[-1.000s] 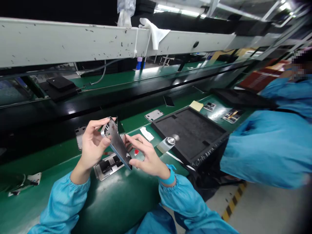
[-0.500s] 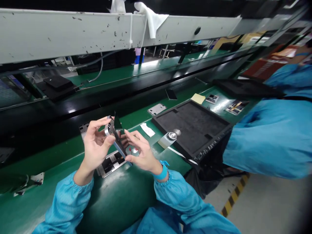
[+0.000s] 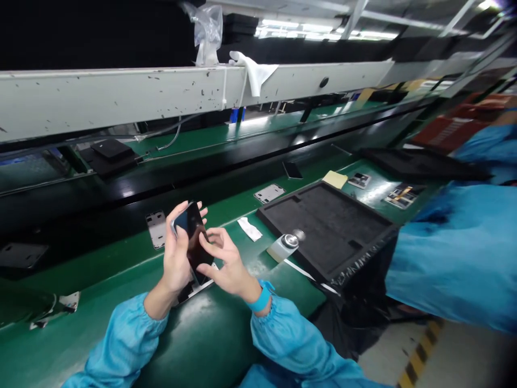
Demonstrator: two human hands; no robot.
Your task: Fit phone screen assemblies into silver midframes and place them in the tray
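A smartphone (image 3: 193, 231) with a dark glossy screen is held tilted above the green bench. My left hand (image 3: 176, 261) is wrapped round its left side, thumb on the front edge and fingertips showing behind the far side. At the right side of the phone, my right hand (image 3: 229, 265) grips the edge, with fingers on the screen face and the thumb lower down. Beneath both hands lies a phone part with a white edge (image 3: 201, 289), mostly covered by them. A grey phone frame (image 3: 156, 228) lies just beyond my left hand.
To the right sits a black foam tray (image 3: 327, 231), with a pump-top dispenser bottle (image 3: 284, 245) by its near-left corner. A crumpled white tissue (image 3: 249, 228), another phone frame (image 3: 269, 193) and a yellow pad (image 3: 335, 179) lie around it. A co-worker's blue sleeve (image 3: 452, 253) is at right.
The phone has turned from edge-on to showing its dark screen. The raised thin dark panel at its top no longer stands out. My right fingers have shifted onto the screen; the camera view has tilted up.
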